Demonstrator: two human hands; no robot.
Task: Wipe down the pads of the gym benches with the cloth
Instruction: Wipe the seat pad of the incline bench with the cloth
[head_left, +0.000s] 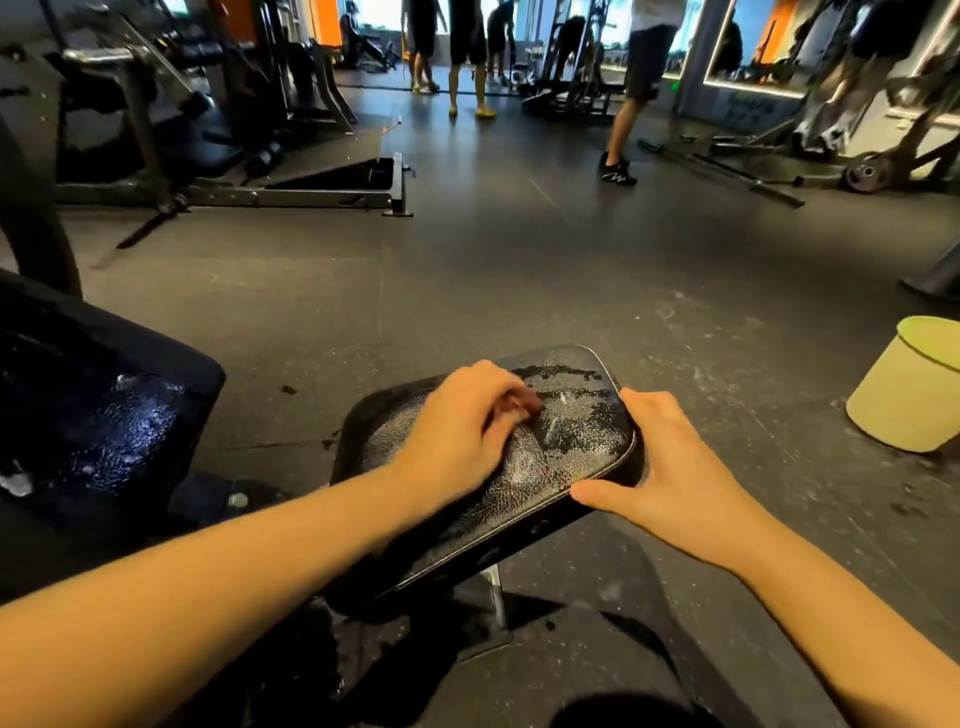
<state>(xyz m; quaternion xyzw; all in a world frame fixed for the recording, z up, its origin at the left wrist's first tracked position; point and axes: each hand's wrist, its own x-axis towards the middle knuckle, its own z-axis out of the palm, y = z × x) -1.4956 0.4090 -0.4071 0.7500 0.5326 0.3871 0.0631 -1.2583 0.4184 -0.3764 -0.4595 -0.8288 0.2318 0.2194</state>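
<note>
Bench pad (582, 426) of black vinyl, cracked and glossy with wet patches, is a rounded rectangle on a metal post just before the person. Its long axis runs from near left to far right. The left hand (462, 431) rests on top, fingers curled close together; whether they hold anything cannot be told. The right hand (670, 467) grips the pad's right edge, thumb along the near rim. A larger wet pad (93, 415) stands to the left, a pale green bucket (904, 395) to the right on the speckled rubber floor (519, 260).
</note>
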